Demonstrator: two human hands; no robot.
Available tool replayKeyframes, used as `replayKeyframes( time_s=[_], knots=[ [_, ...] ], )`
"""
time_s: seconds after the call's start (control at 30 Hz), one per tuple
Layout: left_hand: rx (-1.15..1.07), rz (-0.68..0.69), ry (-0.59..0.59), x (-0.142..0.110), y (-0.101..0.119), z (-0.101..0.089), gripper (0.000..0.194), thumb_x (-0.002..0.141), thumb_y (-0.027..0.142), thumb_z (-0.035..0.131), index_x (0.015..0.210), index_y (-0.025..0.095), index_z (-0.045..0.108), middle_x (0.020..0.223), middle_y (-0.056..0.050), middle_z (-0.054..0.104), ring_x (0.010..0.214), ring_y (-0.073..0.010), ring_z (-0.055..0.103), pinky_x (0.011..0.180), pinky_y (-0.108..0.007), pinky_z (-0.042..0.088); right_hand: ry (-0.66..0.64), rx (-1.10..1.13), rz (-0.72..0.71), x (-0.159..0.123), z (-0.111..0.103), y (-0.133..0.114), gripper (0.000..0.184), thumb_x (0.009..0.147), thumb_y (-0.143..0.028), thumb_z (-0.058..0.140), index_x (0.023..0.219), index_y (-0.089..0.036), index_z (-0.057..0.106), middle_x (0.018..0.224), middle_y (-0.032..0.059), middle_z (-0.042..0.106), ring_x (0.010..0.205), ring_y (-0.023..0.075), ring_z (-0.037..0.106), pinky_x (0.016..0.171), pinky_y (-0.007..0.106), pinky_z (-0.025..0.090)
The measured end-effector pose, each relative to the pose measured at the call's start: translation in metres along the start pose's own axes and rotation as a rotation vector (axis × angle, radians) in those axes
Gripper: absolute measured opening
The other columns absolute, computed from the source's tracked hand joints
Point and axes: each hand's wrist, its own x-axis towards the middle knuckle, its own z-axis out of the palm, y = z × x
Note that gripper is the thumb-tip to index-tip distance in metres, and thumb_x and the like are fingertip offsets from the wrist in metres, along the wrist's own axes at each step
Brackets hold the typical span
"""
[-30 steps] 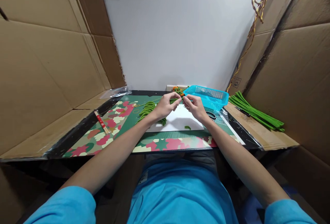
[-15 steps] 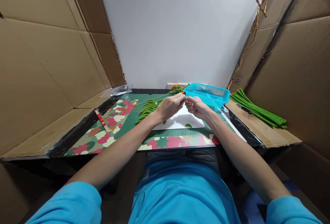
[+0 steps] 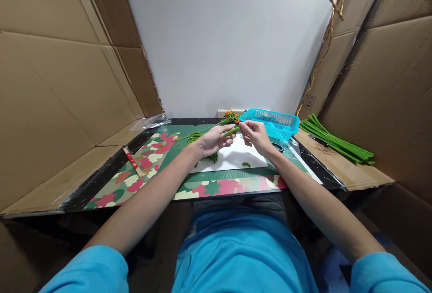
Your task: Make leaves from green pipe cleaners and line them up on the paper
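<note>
At far left, a red-and-tan stick (image 3: pixel 132 161) lies slanted on the patterned mat (image 3: pixel 145 162). Next, bent green pieces (image 3: pixel 194 138) lie in a row, partly hidden by the left hand (image 3: pixel 216 141). That hand, palm turned upward, grasps a green strip (image 3: pixel 231 131) in curled fingers, above the white sheet (image 3: pixel 232 157). A short green scrap (image 3: pixel 246 164) rests on the sheet. The right hand (image 3: pixel 255 135) pinches the strip's right end. Beyond it stands a blue basket (image 3: pixel 290 132); at far right, long green stems (image 3: pixel 337 141) lie bundled on cardboard (image 3: pixel 357 178).
</note>
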Motion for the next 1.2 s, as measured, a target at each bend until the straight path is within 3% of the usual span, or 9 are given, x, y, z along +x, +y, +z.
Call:
replayKeyframes(
  time_s=[0.17, 0.37, 0.57, 0.7, 0.83, 1.0, 1.2],
  knots=[
    [-0.075, -0.058, -0.041, -0.005, 0.007, 0.004, 0.028, 0.105, 0.041, 0.063, 0.113, 0.014, 0.068, 0.098, -0.004, 0.07, 0.074, -0.014, 0.067, 0.064, -0.028, 0.059, -0.002, -0.033, -0.008, -0.001, -0.002, -0.001, 0.049, 0.082, -0.064, 0.082, 0.072, -0.021, 0.06, 0.054, -0.0081, 0.042, 0.041, 0.0051, 0.03, 0.036, 0.022, 0.021],
    [0.008, -0.067, -0.065, -0.004, 0.003, 0.003, 0.026, 0.104, 0.039, 0.065, 0.111, 0.014, 0.068, 0.094, -0.002, 0.069, 0.068, -0.0123, 0.064, 0.06, -0.026, 0.057, -0.029, -0.078, 0.023, -0.002, -0.003, -0.001, 0.049, 0.078, -0.064, 0.084, 0.074, -0.02, 0.062, 0.056, -0.007, 0.046, 0.042, 0.0048, 0.031, 0.036, 0.021, 0.02],
    [0.213, 0.123, 0.008, -0.006, 0.002, 0.003, 0.023, 0.104, 0.036, 0.066, 0.1, 0.014, 0.067, 0.081, 0.002, 0.065, 0.06, -0.01, 0.059, 0.054, -0.023, 0.052, -0.069, -0.076, 0.114, -0.001, -0.003, -0.004, 0.051, 0.08, -0.065, 0.078, 0.069, -0.022, 0.055, 0.057, -0.0074, 0.042, 0.042, 0.0049, 0.026, 0.037, 0.021, 0.019],
    [0.38, 0.254, 0.058, -0.007, 0.003, 0.003, 0.018, 0.101, 0.032, 0.071, 0.099, 0.014, 0.068, 0.09, -0.001, 0.068, 0.072, -0.0135, 0.065, 0.066, -0.028, 0.057, -0.077, -0.13, 0.142, 0.002, -0.005, -0.001, 0.053, 0.078, -0.065, 0.078, 0.063, -0.022, 0.052, 0.057, -0.0067, 0.041, 0.043, 0.0047, 0.023, 0.038, 0.022, 0.02],
    [0.45, 0.259, 0.097, -0.004, -0.003, 0.004, 0.019, 0.101, 0.032, 0.07, 0.107, 0.014, 0.07, 0.104, -0.005, 0.071, 0.088, -0.0183, 0.069, 0.078, -0.035, 0.061, -0.016, -0.237, 0.066, 0.002, -0.006, 0.002, 0.051, 0.081, -0.066, 0.076, 0.068, -0.02, 0.059, 0.056, -0.0059, 0.042, 0.045, 0.0073, 0.032, 0.042, 0.024, 0.027],
    [0.379, 0.142, 0.117, 0.005, -0.014, 0.005, 0.026, 0.104, 0.038, 0.066, 0.114, 0.014, 0.069, 0.103, -0.005, 0.072, 0.081, -0.0168, 0.07, 0.072, -0.033, 0.062, 0.07, -0.415, -0.117, -0.002, -0.004, 0.001, 0.044, 0.082, -0.06, 0.08, 0.072, -0.019, 0.067, 0.069, 0.0019, 0.06, 0.06, 0.0138, 0.048, 0.054, 0.027, 0.037],
    [0.241, 0.047, 0.009, 0.004, -0.011, 0.001, 0.03, 0.105, 0.042, 0.063, 0.113, 0.014, 0.068, 0.1, -0.005, 0.072, 0.077, -0.0156, 0.069, 0.069, -0.031, 0.061, 0.099, -0.522, -0.212, -0.006, -0.006, -0.002, 0.035, 0.084, -0.053, 0.081, 0.072, -0.021, 0.071, 0.072, 0.0034, 0.059, 0.068, 0.0176, 0.045, 0.064, 0.03, 0.038]
  ],
)
